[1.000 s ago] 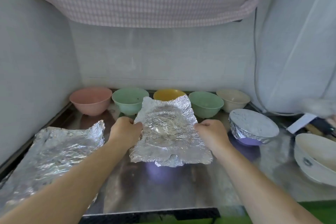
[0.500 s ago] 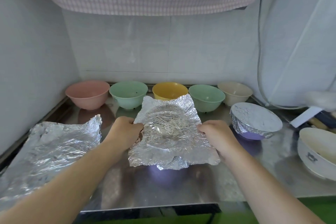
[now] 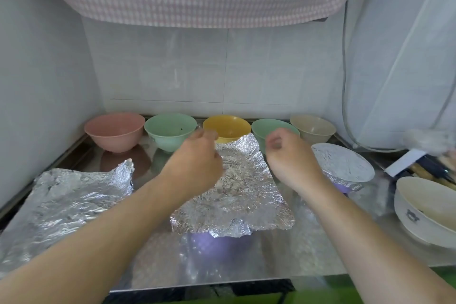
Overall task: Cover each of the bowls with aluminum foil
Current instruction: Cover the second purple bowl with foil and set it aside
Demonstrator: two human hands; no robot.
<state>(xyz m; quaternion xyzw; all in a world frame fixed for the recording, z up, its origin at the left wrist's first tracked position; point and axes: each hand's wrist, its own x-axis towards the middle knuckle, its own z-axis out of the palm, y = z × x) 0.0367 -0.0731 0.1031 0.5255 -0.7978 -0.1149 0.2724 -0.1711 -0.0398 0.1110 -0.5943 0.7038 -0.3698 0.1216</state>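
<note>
Crinkled foil sheet (image 3: 246,195) lying draped over purple bowl (image 3: 219,239); five uncovered bowls (image 3: 170,131) sitting behind; foil-covered bowl (image 3: 343,168) sitting right.

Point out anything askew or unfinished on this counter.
The foil sheet on the middle purple bowl lies loose, its edges flaring out unfolded, unlike the tightly wrapped foil-covered bowl on the right. A spare crumpled sheet lies on the left.

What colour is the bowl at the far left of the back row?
Pink, plain, seen in the head view.
</note>
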